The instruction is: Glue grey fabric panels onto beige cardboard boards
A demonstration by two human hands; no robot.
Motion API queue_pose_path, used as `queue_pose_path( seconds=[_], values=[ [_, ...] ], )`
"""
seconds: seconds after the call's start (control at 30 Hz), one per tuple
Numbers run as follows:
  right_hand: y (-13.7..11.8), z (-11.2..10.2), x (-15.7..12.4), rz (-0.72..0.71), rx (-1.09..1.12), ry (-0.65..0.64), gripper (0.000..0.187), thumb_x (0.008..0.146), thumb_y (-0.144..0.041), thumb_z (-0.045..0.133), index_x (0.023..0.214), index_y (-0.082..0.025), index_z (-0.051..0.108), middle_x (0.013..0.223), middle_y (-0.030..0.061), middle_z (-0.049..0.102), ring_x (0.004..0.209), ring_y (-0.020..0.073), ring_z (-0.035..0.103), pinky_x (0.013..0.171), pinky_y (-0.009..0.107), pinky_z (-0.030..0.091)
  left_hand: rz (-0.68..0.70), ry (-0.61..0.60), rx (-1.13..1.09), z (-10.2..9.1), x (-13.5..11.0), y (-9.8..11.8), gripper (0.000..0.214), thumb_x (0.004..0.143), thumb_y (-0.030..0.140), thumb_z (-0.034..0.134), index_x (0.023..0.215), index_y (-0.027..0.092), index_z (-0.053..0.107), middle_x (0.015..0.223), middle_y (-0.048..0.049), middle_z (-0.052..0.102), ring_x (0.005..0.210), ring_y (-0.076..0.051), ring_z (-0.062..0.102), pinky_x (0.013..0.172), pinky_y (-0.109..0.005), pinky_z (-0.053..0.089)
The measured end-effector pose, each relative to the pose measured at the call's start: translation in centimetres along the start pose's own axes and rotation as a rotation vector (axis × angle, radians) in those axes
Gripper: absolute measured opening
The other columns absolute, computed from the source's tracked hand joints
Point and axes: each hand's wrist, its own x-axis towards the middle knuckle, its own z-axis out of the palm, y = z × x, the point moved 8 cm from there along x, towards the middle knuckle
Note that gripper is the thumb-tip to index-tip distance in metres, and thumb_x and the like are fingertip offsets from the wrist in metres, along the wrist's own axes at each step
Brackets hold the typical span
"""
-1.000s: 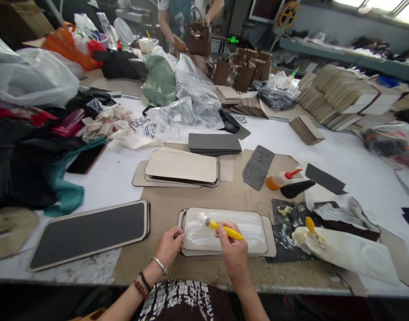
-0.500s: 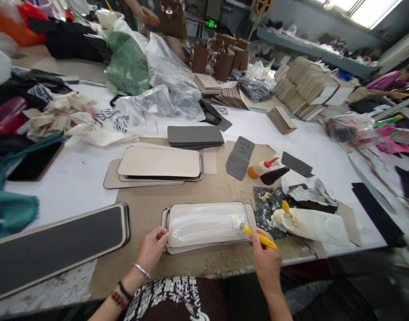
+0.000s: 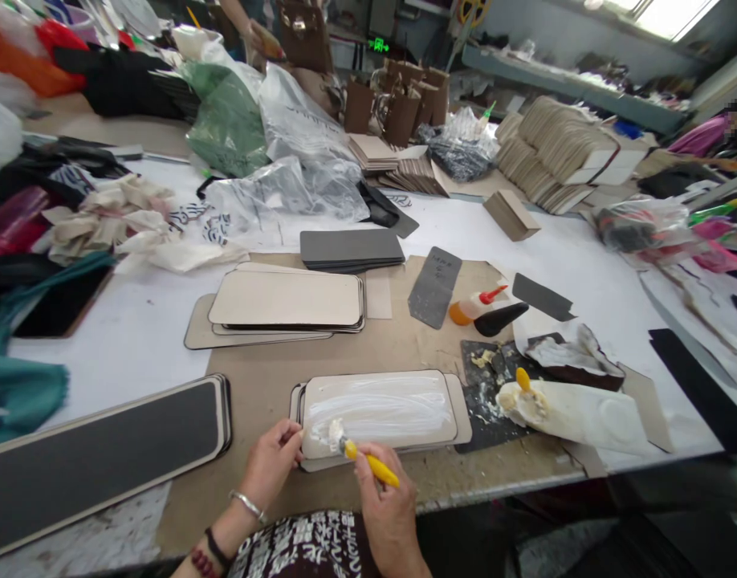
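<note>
A beige panel (image 3: 380, 393) with rounded corners lies on a small stack of like panels, streaked with wet white glue. My left hand (image 3: 277, 453) pinches its left edge between thumb and fingers. In my right hand (image 3: 385, 490) is a yellow-handled brush (image 3: 374, 464), its glue-loaded bristles touching the panel near the lower left corner. To the right, a white plastic bottle (image 3: 591, 413) lies on its side with glue around an opening and a yellow handle (image 3: 523, 379) sticking out. Beneath it is a glue-crusted dark sheet (image 3: 486, 409).
More beige panels (image 3: 284, 299) lie behind, near dark grey panels (image 3: 352, 247). Long dark panels (image 3: 103, 449) reach along the left. A red-tipped bottle (image 3: 474, 307) stands behind the glue. Plastic bags (image 3: 296, 189) and stacked boards (image 3: 561, 148) crowd the back. Another person's hand (image 3: 263, 40) shows at the top.
The brush in my right hand has swept left across the panel, from its right end to near its left end. White glue streaks now reach further right. My left hand stays at the edge.
</note>
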Motion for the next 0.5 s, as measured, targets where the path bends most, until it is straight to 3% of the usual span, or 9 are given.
queue_pose_path(
  seconds=[0.13,0.27,0.4,0.5],
  values=[
    [0.5,2.2,0.9,0.15,0.18,-0.046,0.024,0.08,-0.038,0.046,0.08,-0.02,0.061,0.075,0.0019,0.062,0.068,0.0135,0.058,0.063,0.022,0.046,-0.026,-0.037,-0.024,0.3,-0.1,-0.1,0.026,0.052,0.043,0.049,0.057,0.018,0.052,0.047,0.002,0.054,0.044,-0.013,0.051,0.043,-0.024,0.038],
    [0.2,0.1,4.6,0.233,0.141,-0.029,0.035,0.079,-0.05,0.043,0.071,-0.019,0.057,0.059,-0.0019,0.054,0.056,0.0123,0.052,0.055,0.021,0.042,-0.034,-0.023,-0.001,-0.6,0.2,-0.1,0.025,0.053,0.043,0.046,0.053,0.018,0.05,0.039,0.0052,0.044,0.037,-0.011,0.044,0.04,-0.024,0.035],
    [-2.0,-2.5,10.9,0.112,0.057,-0.027,0.042,0.08,-0.055,0.037,0.063,-0.02,0.05,0.064,0.0005,0.055,0.065,0.0141,0.053,0.064,0.023,0.042,0.087,0.123,0.112,-4.3,1.9,2.8,0.026,0.059,0.044,0.046,0.059,0.019,0.054,0.049,0.0022,0.053,0.045,-0.014,0.051,0.047,-0.027,0.042],
    [-2.4,-2.0,15.5,0.075,0.009,-0.101,0.041,0.08,-0.056,0.034,0.064,-0.02,0.048,0.062,0.001,0.056,0.062,0.0146,0.054,0.061,0.025,0.042,0.245,0.322,0.242,-8.3,4.0,6.6,0.028,0.063,0.044,0.048,0.074,0.02,0.058,0.07,-0.0029,0.063,0.065,-0.019,0.059,0.064,-0.033,0.048]
  ],
)
